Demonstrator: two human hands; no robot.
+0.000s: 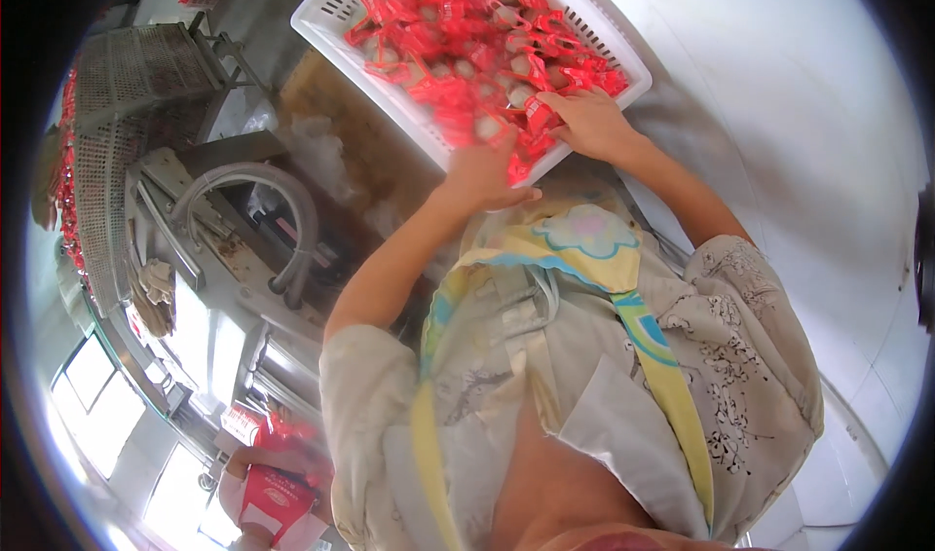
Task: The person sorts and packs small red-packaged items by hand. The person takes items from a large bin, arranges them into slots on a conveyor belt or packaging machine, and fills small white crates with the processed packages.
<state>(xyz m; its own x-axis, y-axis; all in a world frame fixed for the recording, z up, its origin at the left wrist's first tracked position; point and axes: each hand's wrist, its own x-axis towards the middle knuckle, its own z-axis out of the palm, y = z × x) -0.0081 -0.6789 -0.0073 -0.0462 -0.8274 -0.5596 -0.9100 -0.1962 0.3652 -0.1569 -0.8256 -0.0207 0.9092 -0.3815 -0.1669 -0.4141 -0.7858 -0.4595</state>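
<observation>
A: What is being handled, and where is it lying?

B: A heap of small red packets [467, 35] is being kept in a white slotted plastic basket [336, 11]. The basket is being carried on a pale counter [779, 113], with its near corner standing just in front of the person. It is probably being kept so close so that both hands can get into it without stretching.

A: How are the hands being held?

B: The left hand [485, 176] is being laid over the near rim of the basket, on the packets at that edge. It is blurred, so it cannot be told whether it is open or closed, or whether a packet is being gripped. The right hand [589, 123] is being pressed palm down on the packets at the near right edge of the basket. Its fingers are being curled loosely over them; a firm grip on any one packet cannot be confirmed.

A: Why are the packets piled so?

B: They are being kept loose in one heap, and the slotted walls are keeping them from sliding onto the counter.

A: What else is being seen?

B: Beyond the left edge of the counter a grey metal machine [234, 220] with a perforated conveyor [127, 113] is standing, and more red packets are being carried along its far side. A patterned apron [584, 249] is being worn by the person.
</observation>
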